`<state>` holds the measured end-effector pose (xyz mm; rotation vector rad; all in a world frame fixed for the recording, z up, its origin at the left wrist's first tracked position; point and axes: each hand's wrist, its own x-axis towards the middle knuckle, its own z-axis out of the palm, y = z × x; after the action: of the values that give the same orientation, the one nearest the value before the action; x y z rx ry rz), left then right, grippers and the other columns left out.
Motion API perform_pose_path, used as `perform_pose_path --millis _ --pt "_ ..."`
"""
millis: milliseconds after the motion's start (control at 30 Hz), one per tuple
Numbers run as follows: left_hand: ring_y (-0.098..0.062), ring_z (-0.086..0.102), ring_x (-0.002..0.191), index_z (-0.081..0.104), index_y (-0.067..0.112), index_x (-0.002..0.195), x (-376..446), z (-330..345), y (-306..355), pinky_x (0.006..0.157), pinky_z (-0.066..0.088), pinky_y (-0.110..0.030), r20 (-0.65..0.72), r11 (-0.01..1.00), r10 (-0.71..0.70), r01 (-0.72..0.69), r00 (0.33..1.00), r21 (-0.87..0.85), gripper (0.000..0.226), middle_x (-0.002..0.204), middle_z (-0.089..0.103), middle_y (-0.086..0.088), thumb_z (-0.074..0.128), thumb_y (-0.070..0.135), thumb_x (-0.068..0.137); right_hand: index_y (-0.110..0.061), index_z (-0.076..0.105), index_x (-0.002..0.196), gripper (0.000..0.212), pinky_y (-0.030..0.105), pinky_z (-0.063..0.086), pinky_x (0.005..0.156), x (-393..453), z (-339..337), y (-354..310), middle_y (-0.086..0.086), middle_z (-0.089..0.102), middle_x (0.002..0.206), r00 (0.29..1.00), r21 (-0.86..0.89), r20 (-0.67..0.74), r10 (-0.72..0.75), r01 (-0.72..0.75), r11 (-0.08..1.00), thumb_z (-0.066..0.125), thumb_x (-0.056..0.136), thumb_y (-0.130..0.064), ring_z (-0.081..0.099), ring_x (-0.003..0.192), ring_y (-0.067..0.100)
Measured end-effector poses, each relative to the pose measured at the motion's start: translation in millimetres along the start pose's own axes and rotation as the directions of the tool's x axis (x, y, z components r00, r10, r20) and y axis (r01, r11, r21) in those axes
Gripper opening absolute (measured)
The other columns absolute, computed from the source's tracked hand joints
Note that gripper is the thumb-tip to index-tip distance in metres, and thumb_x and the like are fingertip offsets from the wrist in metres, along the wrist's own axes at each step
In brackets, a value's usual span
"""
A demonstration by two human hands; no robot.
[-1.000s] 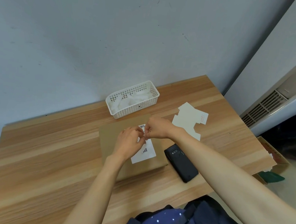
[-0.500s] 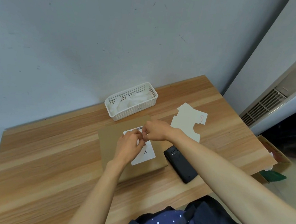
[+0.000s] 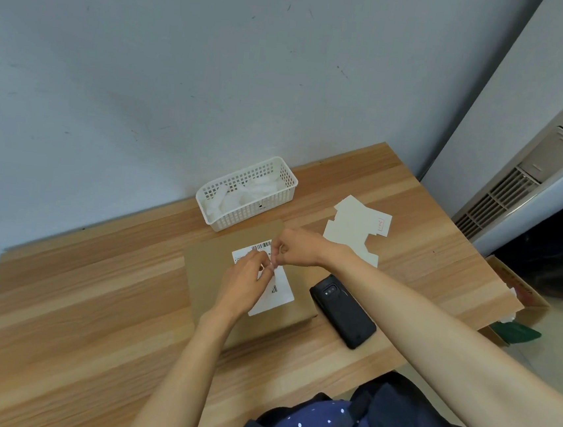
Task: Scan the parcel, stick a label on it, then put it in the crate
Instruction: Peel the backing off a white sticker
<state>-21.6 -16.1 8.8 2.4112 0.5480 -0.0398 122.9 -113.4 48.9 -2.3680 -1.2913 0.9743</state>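
Note:
The parcel (image 3: pixel 207 275) is a flat brown cardboard mailer lying on the wooden table (image 3: pixel 93 298). It carries a white printed sheet with barcodes (image 3: pixel 280 296). My left hand (image 3: pixel 242 285) and my right hand (image 3: pixel 301 248) meet just above that sheet. Their fingertips pinch a small pale label (image 3: pixel 273 264) between them, and most of it is hidden by my fingers. A black handheld scanner (image 3: pixel 343 310) lies on the table right of the parcel, untouched. An open cardboard crate (image 3: pixel 520 295) stands on the floor past the table's right edge.
A white perforated basket (image 3: pixel 219 222) with white plastic pieces sits behind the parcel by the wall. White paper sheets (image 3: pixel 354 224) lie at the back right of the table. My dark dotted clothing fills the bottom of the view.
Both hands have stayed pinched together over the parcel. The left hand has shifted slightly, uncovering more of the printed sheet's top left corner.

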Motion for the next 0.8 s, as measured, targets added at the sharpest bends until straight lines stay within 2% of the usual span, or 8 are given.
perform_pose_path --millis 67,167,233,433,600,700,800 --pt "-0.018 0.060 0.098 0.062 0.020 0.090 2 -2 1 0.082 0.050 -0.043 0.011 0.998 0.010 -0.011 1.000 0.063 0.021 0.104 0.063 0.007 0.046 0.031 0.098 -0.021 0.075 0.088 0.014 0.025 0.035 0.056 0 2 -1 -0.012 0.060 0.078 1.000 -0.039 0.000 -0.009 0.009 0.999 0.062 0.087 -0.025 0.060 0.088 0.016" --pt "-0.015 0.061 0.103 0.070 0.022 0.093 5 -5 0 0.083 0.049 -0.038 0.025 0.987 0.023 -0.027 0.999 0.161 0.026 0.112 0.067 0.011 0.046 0.030 0.097 -0.021 0.075 0.085 0.014 0.026 0.039 0.057 1 6 0 -0.002 0.070 0.090 1.000 -0.069 -0.015 -0.017 0.016 0.998 0.062 0.085 -0.025 0.064 0.092 0.020" --pt "-0.016 0.061 0.105 0.072 0.023 0.095 5 -5 1 0.084 0.048 -0.038 0.029 0.984 0.015 -0.020 0.999 0.179 0.027 0.114 0.067 0.010 0.046 0.030 0.098 -0.021 0.074 0.083 0.012 0.026 0.038 0.056 2 7 0 -0.001 0.071 0.092 1.000 -0.072 -0.018 -0.017 0.015 0.997 0.063 0.085 -0.025 0.065 0.091 0.020" --pt "-0.018 0.064 0.095 0.076 0.024 0.096 7 -5 8 0.074 0.048 -0.035 -0.039 0.964 0.018 -0.007 0.999 0.267 0.028 0.107 0.071 0.009 0.048 0.026 0.094 -0.018 0.070 0.084 0.012 0.024 0.034 0.051 5 11 -6 0.001 0.070 0.086 0.999 -0.133 -0.040 -0.007 0.002 0.991 0.058 0.081 -0.018 0.063 0.079 0.023" --pt "-0.020 0.064 0.087 0.075 0.021 0.087 6 -5 12 0.064 0.040 -0.032 -0.070 0.964 0.001 0.017 0.998 0.264 0.027 0.096 0.073 0.005 0.049 0.022 0.092 -0.015 0.068 0.087 0.013 0.028 0.039 0.055 7 10 -8 0.006 0.071 0.093 1.000 -0.166 -0.024 0.010 -0.013 0.986 0.056 0.082 -0.018 0.065 0.085 0.026" --pt "-0.017 0.064 0.090 0.074 0.022 0.090 7 -3 10 0.065 0.041 -0.031 -0.071 0.975 -0.051 0.065 0.996 0.212 0.028 0.099 0.072 0.007 0.047 0.024 0.094 -0.013 0.069 0.095 0.019 0.029 0.040 0.058 7 10 -10 0.007 0.072 0.096 0.999 -0.181 -0.035 0.005 -0.011 0.983 0.054 0.085 -0.020 0.066 0.087 0.027" --pt "-0.013 0.064 0.094 0.072 0.025 0.093 7 -1 4 0.064 0.039 -0.030 -0.059 0.983 -0.121 0.128 0.991 0.130 0.026 0.104 0.071 0.011 0.046 0.028 0.095 -0.015 0.069 0.095 0.020 0.028 0.037 0.056 6 10 -10 0.006 0.072 0.096 1.000 -0.179 -0.029 -0.011 0.005 0.984 0.053 0.087 -0.021 0.065 0.086 0.026"
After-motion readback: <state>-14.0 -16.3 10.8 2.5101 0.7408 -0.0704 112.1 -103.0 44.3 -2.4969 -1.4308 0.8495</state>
